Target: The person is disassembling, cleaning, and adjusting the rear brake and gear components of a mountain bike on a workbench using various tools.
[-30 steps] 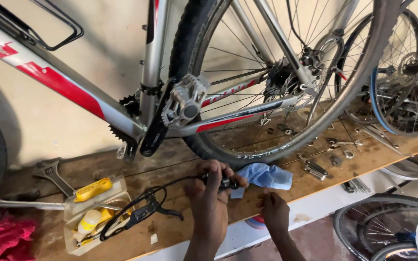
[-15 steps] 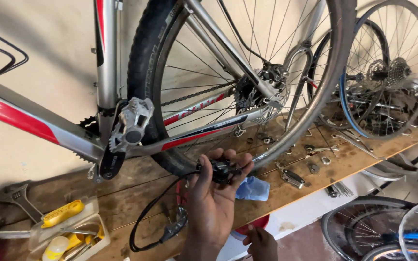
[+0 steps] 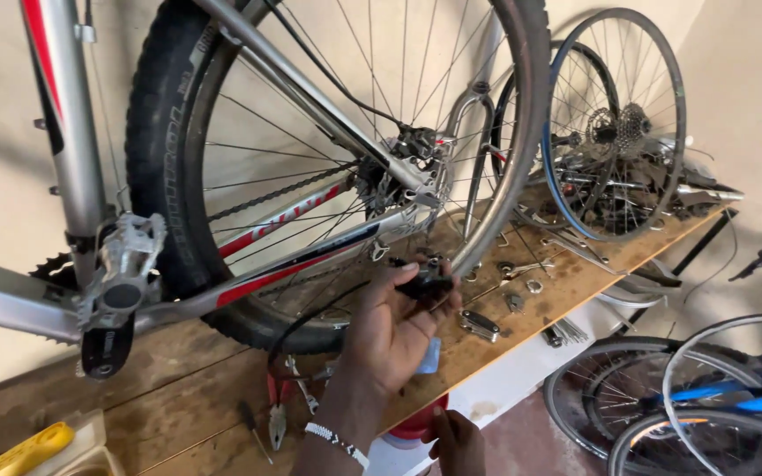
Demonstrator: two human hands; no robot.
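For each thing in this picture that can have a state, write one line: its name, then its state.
Left hand: raised, gripping the small black part.
Small black part: held off the bench, black cable hanging from it.
Right hand: low at the bench edge, grip unclear.
Bicycle: upright on the wooden bench.
Loose wheel: upright, leaning at the wall.
Pliers: lying flat on the bench.

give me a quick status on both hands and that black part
Left hand grips black part, cable trailing. Right hand low by bench edge, empty as far as visible. Rear wheel close ahead.
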